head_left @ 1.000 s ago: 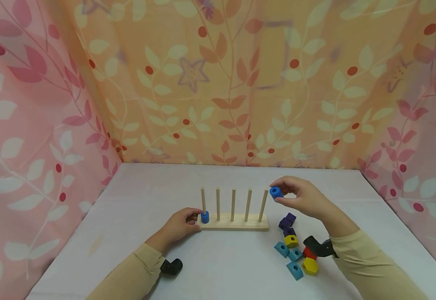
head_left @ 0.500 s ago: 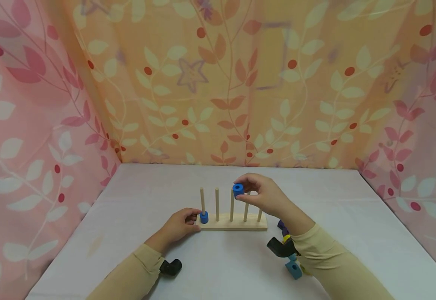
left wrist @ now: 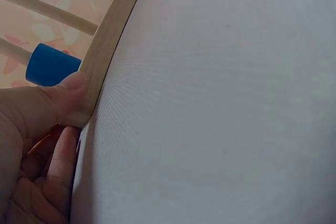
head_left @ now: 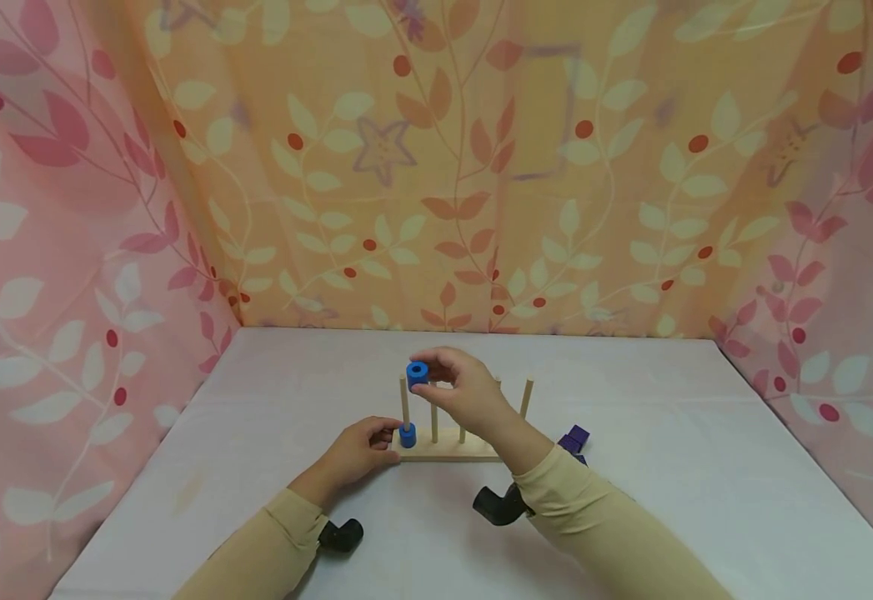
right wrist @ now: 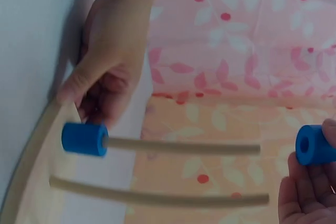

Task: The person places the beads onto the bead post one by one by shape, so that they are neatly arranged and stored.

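A wooden peg stand [head_left: 436, 452] has a flat base and a row of upright pegs. My left hand [head_left: 357, 454] holds the base's left end, its thumb [left wrist: 71, 85] on the edge beside a blue cylinder bead [head_left: 407, 437], which sits low on the leftmost peg. Above the stand, my right hand [head_left: 469, 398] pinches a second blue cylinder bead [right wrist: 317, 145] between thumb and fingers. This bead is near the top of the leftmost peg [right wrist: 184, 146], apart from it, and its hole shows in the right wrist view. My right hand and forearm hide some pegs and the base's right end.
Purple blocks [head_left: 575, 437] lie right of the stand, partly hidden by the right sleeve [head_left: 594, 508]. Black wrist-worn pieces [head_left: 341, 536] stick out at both cuffs. Floral cloth [head_left: 436, 167] closes off the back and sides of the white table [head_left: 271, 367].
My right hand has carried its blue bead leftward across the pegs, from beyond the right end to beside the leftmost peg. My left hand has stayed at the base's end.
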Motion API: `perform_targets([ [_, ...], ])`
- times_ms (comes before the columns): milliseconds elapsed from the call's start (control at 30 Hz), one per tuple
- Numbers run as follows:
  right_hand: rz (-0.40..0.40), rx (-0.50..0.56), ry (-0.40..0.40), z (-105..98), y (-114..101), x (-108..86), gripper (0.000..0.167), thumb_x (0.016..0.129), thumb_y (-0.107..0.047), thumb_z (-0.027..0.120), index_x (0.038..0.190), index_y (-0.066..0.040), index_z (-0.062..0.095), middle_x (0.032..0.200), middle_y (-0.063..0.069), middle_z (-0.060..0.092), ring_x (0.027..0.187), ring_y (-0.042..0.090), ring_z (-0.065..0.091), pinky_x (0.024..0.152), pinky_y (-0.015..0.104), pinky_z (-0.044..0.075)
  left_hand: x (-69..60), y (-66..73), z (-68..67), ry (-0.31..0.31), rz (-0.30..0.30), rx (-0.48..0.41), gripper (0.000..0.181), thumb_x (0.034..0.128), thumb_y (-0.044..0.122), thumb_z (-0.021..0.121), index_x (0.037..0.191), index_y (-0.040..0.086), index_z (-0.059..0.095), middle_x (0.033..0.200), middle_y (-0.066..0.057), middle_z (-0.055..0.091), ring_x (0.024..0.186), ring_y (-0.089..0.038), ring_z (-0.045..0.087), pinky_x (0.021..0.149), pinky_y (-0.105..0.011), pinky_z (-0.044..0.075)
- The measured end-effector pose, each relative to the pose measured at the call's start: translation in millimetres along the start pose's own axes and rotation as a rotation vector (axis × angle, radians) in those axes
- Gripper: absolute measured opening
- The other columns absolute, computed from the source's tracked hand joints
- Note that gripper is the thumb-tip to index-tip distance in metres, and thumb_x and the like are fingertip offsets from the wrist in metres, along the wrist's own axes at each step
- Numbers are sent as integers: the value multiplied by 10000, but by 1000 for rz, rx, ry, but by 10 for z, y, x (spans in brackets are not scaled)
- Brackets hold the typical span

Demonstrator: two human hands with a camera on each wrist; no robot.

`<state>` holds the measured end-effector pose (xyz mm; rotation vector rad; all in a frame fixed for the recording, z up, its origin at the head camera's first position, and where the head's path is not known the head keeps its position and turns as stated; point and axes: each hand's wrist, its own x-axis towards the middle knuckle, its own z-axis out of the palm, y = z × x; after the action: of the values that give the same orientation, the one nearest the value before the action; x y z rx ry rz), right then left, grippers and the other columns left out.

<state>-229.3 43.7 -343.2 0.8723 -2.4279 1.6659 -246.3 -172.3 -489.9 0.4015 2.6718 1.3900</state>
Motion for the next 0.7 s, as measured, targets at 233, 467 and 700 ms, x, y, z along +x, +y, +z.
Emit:
perform_targets([
  [233, -23, -33, 86, 256, 46, 96, 301, 837, -147, 669, 1129, -112, 602, 1094, 17, 587, 1077, 175, 532, 917, 409, 419, -5, 15, 1, 12, 13, 19, 442, 765, 161, 740, 1179, 121, 592, 1010, -5, 580, 921, -131, 556, 845, -325, 474],
  [467, -28, -21, 113, 328, 84, 161, 294, 853, -93, 639, 1138, -58, 571, 1092, 57, 562, 996, 190, 576, 913, 366, 439, 5, 12, 0, 5, 14, 24, 445, 772, 169, 735, 1189, 116, 586, 1029, -14, 580, 939, -141, 555, 850, -324, 476],
  [700, 51, -17, 106, 314, 120, 165, 265, 848, -129, 654, 1105, -114, 594, 1079, 29, 566, 949, 180, 583, 848, 344, 471, 0, 17, -11, 5, 17, 26, 445, 769, 183, 739, 1184, 122, 590, 1021, -16, 580, 930, -140, 561, 844, -329, 478],
])
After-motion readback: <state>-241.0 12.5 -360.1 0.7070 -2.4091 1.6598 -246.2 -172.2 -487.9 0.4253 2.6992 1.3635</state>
